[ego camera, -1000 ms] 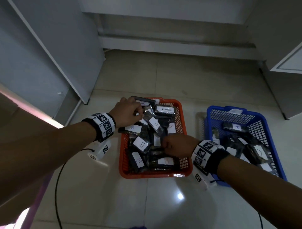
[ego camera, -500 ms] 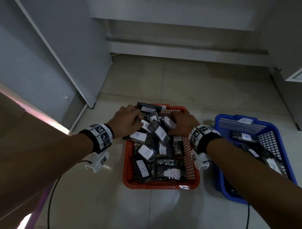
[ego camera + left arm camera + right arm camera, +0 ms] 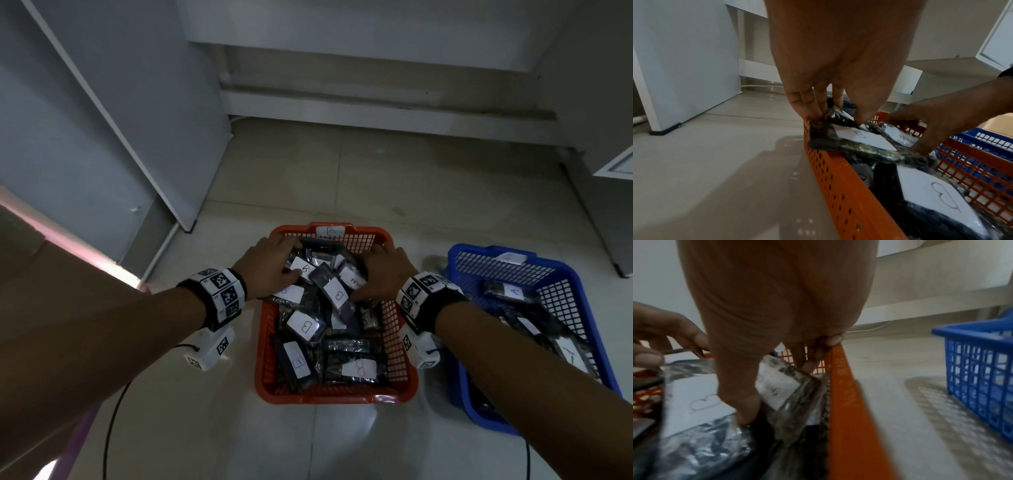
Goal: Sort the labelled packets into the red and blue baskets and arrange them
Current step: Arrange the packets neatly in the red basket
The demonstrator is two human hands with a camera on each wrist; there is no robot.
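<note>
Both hands are down in the far end of the red basket (image 3: 334, 394). The left hand (image 3: 270, 270) sits at the far left corner, fingers curled down onto a dark packet (image 3: 830, 139) lying half over the basket's left rim, thumb on its plastic by the white label; looks like a pinch on that packet. The right hand (image 3: 380, 274) is at the far right corner, fingertips tucked between the mesh wall and a tilted packet (image 3: 785, 386), thumb pressed down by a B label, so it's gripping that one.

The red basket is packed with dark plastic packets (image 3: 308, 325) piled every which way, each with a white sticker. Most stickers I can read say "B" handwritten; one near the right hand has printed text starting "PEN", rest unreadable. A white tag (image 3: 329, 230) on the basket's far rim reads like a B too. Long axes are all over: some point away from me, some lie diagonal.

The blue basket (image 3: 479, 407) sits just right of the red one, nearly touching, holding more dark packets; one sticker (image 3: 514, 292) reads "A".

Everything's on a glossy pale tiled floor (image 3: 342, 171). White cabinet panels (image 3: 102, 120) stand on the left and far right, with a low ledge along the back wall. Both wrists wear bands with black-and-white square markers.
</note>
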